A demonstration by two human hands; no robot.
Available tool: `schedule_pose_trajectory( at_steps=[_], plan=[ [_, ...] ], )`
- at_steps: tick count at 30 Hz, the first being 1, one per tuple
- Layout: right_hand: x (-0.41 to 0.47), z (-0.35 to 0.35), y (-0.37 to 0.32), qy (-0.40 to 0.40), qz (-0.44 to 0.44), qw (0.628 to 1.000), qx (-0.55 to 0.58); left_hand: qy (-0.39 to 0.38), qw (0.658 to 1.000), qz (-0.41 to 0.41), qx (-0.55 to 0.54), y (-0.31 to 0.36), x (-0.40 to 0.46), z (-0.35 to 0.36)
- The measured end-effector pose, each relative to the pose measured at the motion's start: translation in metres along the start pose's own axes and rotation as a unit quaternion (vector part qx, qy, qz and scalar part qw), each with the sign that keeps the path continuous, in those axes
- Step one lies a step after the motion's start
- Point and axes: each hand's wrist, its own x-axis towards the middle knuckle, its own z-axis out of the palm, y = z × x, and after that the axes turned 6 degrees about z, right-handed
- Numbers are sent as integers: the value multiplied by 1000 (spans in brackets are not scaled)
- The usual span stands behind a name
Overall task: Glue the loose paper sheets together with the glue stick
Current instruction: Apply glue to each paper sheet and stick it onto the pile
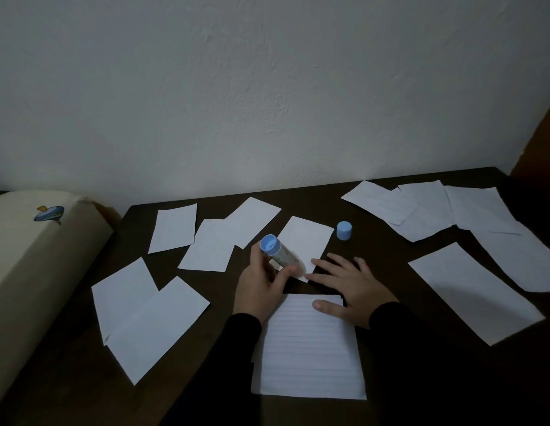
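Observation:
My left hand (261,281) grips a glue stick (276,250) with a blue base, tilted, its tip down on a small white sheet (307,238) in the middle of the dark table. My right hand (350,287) lies flat with spread fingers, its fingertips on that sheet's near edge and its thumb on a lined sheet (307,348) nearer to me. The blue cap (344,230) stands alone just right of the small sheet.
Several loose white sheets lie scattered: a group at the left (144,315), others behind (206,244), a pile at the back right (421,207) and a long one (473,290) to the right. A cream cushion (30,256) borders the table's left. A wall rises behind.

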Motion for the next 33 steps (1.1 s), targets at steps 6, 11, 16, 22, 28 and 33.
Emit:
schedule_pose_trajectory(
  at_steps=[6, 11, 16, 22, 28, 33],
  plan=[
    [1, 0, 0, -16, -3, 1000, -7, -33, 998, 23, 38, -1, 1, 0],
    [3, -2, -1, -14, 7, 1000, 8, -17, 999, 23, 42, -4, 2, 2],
    [2, -2, -1, -9, 3, 1000, 22, 43, 999, 5, -6, -7, 6, 3],
    [2, -3, -1, -14, 4, 1000, 24, 113, 992, -41, -26, -11, 13, 4],
    [3, 1, 1, 10, -5, 999, 34, 215, 960, -117, -140, -6, 12, -4],
    [-3, 3, 2, 58, -7, 997, 59, 257, 936, -148, -188, -3, 14, -9]
  ],
)
